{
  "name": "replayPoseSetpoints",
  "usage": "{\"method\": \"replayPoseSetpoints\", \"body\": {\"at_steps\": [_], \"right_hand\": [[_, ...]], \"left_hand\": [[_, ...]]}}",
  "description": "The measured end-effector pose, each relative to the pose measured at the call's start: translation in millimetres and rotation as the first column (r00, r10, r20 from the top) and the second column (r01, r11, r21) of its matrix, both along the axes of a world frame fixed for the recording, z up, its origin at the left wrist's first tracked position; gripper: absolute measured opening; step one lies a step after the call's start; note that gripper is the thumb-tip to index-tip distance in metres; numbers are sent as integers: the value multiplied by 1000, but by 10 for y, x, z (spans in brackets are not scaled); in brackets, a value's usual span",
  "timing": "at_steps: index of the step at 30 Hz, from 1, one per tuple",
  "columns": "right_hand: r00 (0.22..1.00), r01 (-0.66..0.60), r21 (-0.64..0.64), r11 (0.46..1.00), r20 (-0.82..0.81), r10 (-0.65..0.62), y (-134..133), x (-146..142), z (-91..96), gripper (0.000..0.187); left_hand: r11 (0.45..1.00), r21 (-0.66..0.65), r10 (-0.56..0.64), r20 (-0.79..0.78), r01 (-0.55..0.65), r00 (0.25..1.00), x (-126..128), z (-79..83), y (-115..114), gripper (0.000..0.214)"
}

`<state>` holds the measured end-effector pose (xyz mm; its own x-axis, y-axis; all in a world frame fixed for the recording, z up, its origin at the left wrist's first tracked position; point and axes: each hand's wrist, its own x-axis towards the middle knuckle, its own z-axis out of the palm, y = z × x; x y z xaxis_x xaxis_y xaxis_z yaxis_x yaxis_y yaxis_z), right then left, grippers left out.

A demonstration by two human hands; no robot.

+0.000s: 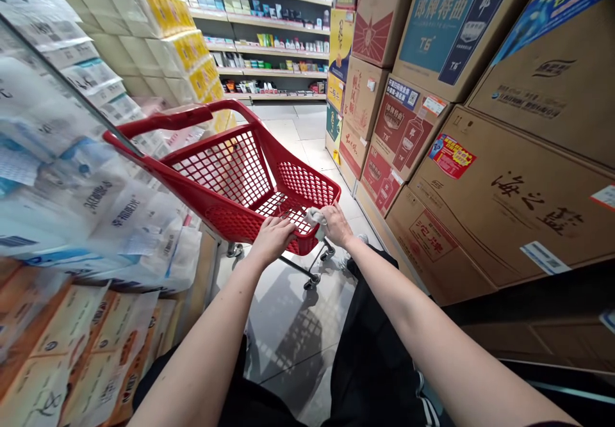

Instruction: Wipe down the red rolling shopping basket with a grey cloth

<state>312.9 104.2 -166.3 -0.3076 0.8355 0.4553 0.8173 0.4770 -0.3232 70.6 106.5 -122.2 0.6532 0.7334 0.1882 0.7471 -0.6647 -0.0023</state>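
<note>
A red plastic shopping cart (216, 216) with lattice sides stands in the aisle, its low end toward me and its handle at the far left. My left hand (275, 238) is closed over the near rim of the cart, fingers curled inward. At the near right corner, my right hand (337, 225) is closed on a crumpled pale cloth (317, 219), which lies against the cart's rim. Part of the cloth is hidden behind the fingers. Inside the basket, some thin dark reddish items (288, 209) show only in part.
Stacked cardboard cartons (523, 209) line the right side. Wrapped tissue packs (134, 216) and yellow-and-white packs (177, 49) are piled on the left, with orange packages (96, 350) lower down. Shelves of small goods (273, 24) stand beyond the tiled floor (300, 123). Cart casters (312, 281) rest near my feet.
</note>
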Motion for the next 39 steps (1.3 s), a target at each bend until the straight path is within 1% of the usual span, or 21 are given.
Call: {"method": "replayPoseSetpoints", "body": {"at_steps": [2, 4, 7, 9, 12, 14, 16, 18, 20, 21, 23, 25, 28, 30, 31, 34, 39], "right_hand": [[993, 120, 3, 993, -6, -120, 78, 42, 55, 30], [972, 233, -9, 973, -23, -233, 106, 12, 95, 29], [917, 390, -52, 919, -66, -393, 59, -152, 112, 29], [886, 449, -51, 892, -104, -452, -37, -322, 83, 30], [881, 449, -12, 894, -159, -445, -262, -597, -22, 32], [883, 434, 15, 901, -202, -423, -414, -721, -101, 36], [897, 404, 36, 914, -215, -387, -508, -744, -149, 37], [927, 347, 42, 937, -167, -336, -514, -663, -136, 34], [953, 298, 17, 955, -71, -296, -438, -519, -55, 31], [956, 292, -10, 956, -23, -292, -377, -445, 6, 30], [944, 330, -90, 940, 41, -327, -229, -326, 150, 28], [919, 393, -201, 898, 64, -388, -74, -271, 285, 28], [875, 471, -358, 806, 75, -478, 111, -282, 404, 29], [854, 499, -406, 766, 80, -514, 185, -305, 421, 30], [851, 502, -415, 759, 80, -519, 208, -310, 417, 31], [864, 479, -423, 769, 75, -497, 238, -289, 391, 31], [891, 437, -453, 777, 95, -445, 266, -198, 377, 33]], "left_hand": [[1000, 5, 14, -10, -14, 1000, 43, 7, 14, 22], [999, 18, 31, -16, -31, 999, 105, 18, 8, 23], [998, 43, 39, -2, -39, 999, 190, 32, -17, 24], [998, 56, 39, 0, -39, 999, 221, 35, -30, 25], [997, 63, 44, -7, -44, 999, 222, 34, -30, 27], [997, 57, 42, -1, -42, 999, 204, 29, -23, 28], [998, 59, 36, -1, -36, 999, 187, 19, -16, 29], [997, 76, 34, -10, -34, 999, 184, 7, -12, 29], [994, 102, 36, -20, -34, 999, 201, -4, -10, 28], [993, 116, 36, -23, -33, 999, 215, -8, -11, 27], [989, 143, 41, -27, -36, 999, 253, -11, -16, 24], [986, 162, 41, -26, -36, 999, 292, -10, -28, 22], [985, 171, 34, -13, -31, 999, 338, -11, -50, 18], [985, 169, 34, 0, -34, 999, 356, -18, -61, 17], [985, 166, 37, 7, -38, 999, 360, -22, -63, 17], [986, 162, 29, 22, -32, 999, 358, -33, -58, 19], [985, 174, 10, -24, -6, 1000, 382, -7, -74, 21]]}}
